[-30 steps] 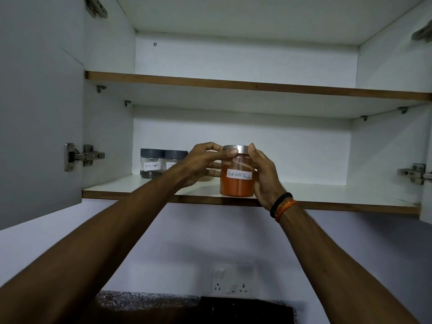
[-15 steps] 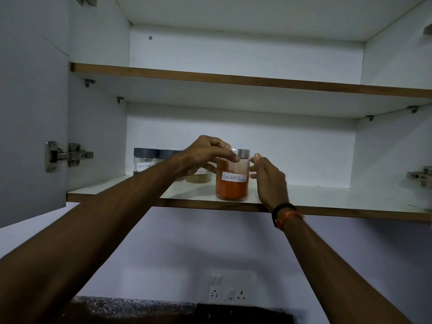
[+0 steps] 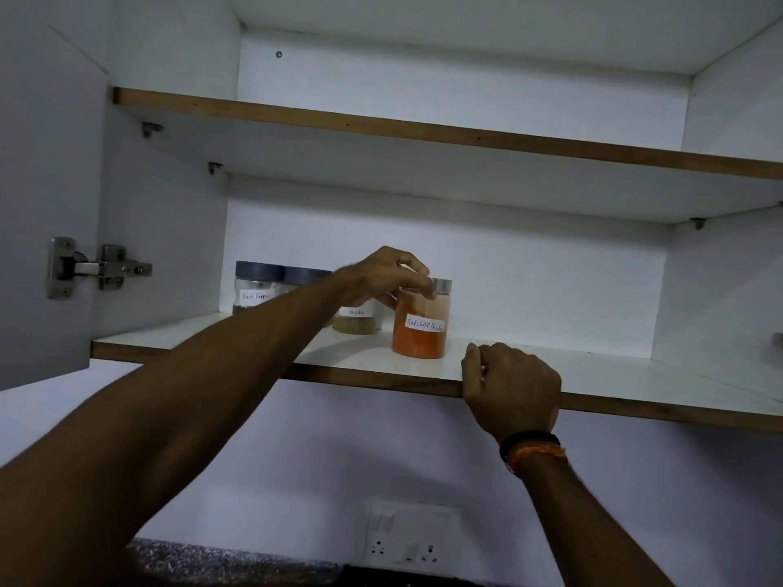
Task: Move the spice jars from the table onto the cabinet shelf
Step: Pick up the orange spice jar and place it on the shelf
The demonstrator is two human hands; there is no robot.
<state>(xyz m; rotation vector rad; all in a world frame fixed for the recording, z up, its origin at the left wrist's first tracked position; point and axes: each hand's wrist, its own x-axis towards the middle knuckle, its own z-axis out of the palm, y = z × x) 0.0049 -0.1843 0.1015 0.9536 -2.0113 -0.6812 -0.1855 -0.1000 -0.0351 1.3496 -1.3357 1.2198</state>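
Observation:
The red chilli powder jar (image 3: 419, 332), orange with a silver lid and a white label, stands on the lower cabinet shelf (image 3: 614, 374). My left hand (image 3: 381, 277) reaches in from the left and grips its lid from above. Fingers loosely curled, my right hand (image 3: 512, 387) holds nothing and sits at the shelf's front edge, right of the jar. At the back left of the shelf stand a black pepper jar (image 3: 254, 292), a second grey-lidded jar (image 3: 307, 274) and a jar of brownish powder (image 3: 356, 322), the last two partly hidden by my left arm.
The upper shelf (image 3: 381, 125) runs across above. The open cabinet door with its metal hinge (image 3: 99, 269) is at the left. A wall socket (image 3: 413, 540) and a dark speckled countertop (image 3: 212, 563) lie below. The lower shelf's right half is bare.
The red chilli jar went from being held in both hands in front of the shelf to standing on it. My right hand let go and drew back to the shelf's edge.

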